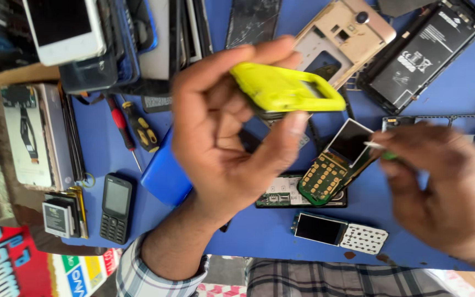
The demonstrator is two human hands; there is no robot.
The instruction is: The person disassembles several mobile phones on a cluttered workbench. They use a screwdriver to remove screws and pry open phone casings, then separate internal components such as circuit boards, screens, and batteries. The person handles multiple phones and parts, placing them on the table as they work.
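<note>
Over blue bench: left hand (221, 126) pinches yellow plastic phone shell (284, 88), already off; right hand (441, 187) grips thin tool (380, 148), probably tweezers; green keypad circuit board (325, 179) loose.

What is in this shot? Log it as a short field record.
surface: blue table
left hand: fingers pinch a yellow phone cover, raised above the table
right hand: grips a thin tool, blurred
under the hands: green keypad board with small screen
near edge: loose display with keypad sheet
left side: black keypad phone, screwdrivers
</note>
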